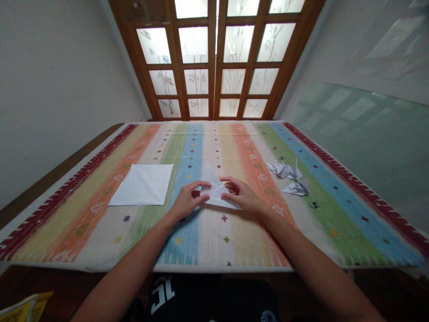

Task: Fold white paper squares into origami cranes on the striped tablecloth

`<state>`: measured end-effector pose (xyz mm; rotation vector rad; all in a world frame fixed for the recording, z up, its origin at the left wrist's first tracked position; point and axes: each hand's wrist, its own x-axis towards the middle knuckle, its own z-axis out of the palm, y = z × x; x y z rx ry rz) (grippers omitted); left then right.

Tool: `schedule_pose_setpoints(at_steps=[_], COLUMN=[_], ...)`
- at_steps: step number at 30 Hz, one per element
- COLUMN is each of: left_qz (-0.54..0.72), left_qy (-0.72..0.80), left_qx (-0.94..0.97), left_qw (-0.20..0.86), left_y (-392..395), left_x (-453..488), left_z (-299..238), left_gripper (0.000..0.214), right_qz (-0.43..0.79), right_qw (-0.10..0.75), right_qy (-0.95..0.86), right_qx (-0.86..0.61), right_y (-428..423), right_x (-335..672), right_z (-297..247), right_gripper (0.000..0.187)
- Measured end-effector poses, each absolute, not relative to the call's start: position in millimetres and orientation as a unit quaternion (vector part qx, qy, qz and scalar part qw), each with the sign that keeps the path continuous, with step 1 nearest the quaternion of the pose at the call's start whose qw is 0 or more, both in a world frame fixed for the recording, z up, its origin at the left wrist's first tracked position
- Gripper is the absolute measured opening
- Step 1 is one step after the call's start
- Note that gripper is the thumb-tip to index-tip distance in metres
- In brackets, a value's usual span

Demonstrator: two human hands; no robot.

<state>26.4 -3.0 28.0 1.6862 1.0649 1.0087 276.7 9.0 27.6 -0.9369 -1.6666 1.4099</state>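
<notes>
A partly folded piece of white paper (pixel 216 190) lies on the striped tablecloth (pixel 214 232) at the table's middle. My left hand (pixel 187 200) pinches its left side with thumb and fingers. My right hand (pixel 239 194) presses and pinches its right side, fingers curled over the fold. A pointed flap of the paper sticks up behind my fingers. Both hands are closed on the paper.
A flat creased square sheet of white paper (pixel 143 184) lies to the left. Two or three folded paper figures (pixel 291 178) lie to the right. A glass pane (pixel 365 143) leans on the right wall. Wooden glazed doors (pixel 214 62) stand beyond the table.
</notes>
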Motion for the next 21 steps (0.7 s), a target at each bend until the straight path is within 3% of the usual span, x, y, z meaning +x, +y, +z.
schedule_pose_setpoints(at_steps=[5, 11, 21], left_qz=[0.403, 0.401, 0.385], left_qy=[0.412, 0.427, 0.313], left_qx=[0.735, 0.786, 0.828], left_qw=[0.357, 0.196, 0.263], left_y=[-3.2, -8.7, -12.1], left_x=[28.4, 34.4, 35.9], left_z=[24.9, 20.8, 17.7], left_gripper=[0.037, 0.037, 0.057], right_qz=[0.589, 0.632, 0.653], right_qw=[0.381, 0.371, 0.398], right_qy=[-0.621, -0.595, -0.558], right_qx=[-0.349, -0.328, -0.323], right_y=[4.4, 2.5, 0.5], right_x=[273.2, 267.9, 261.8], right_z=[28.3, 22.0, 21.9], right_gripper=[0.038, 0.043, 0.042])
